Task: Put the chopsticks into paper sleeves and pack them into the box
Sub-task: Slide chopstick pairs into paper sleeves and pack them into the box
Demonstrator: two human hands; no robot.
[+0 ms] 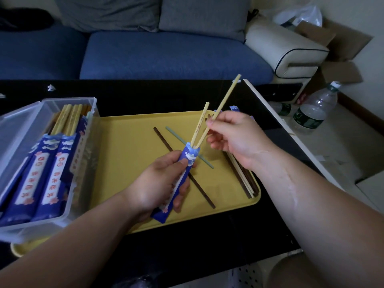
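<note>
A left hand (pixel 164 179) is gripping a blue paper sleeve (pixel 191 156) over a yellow tray (pixel 128 142) while the right hand (pixel 232 136) is pinching a pale chopstick (pixel 227 96), feeding it in beside its half-inserted mate (pixel 200 123); both likely need pushing home before going into the clear box (pixel 70 99), whose packed sleeves (pixel 45 173) are showing red Chinese characters too blurred to read.

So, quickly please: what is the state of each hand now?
Left hand: closed around the blue paper sleeve.
Right hand: pinching a light wooden chopstick whose tip is in the sleeve's mouth.
</note>
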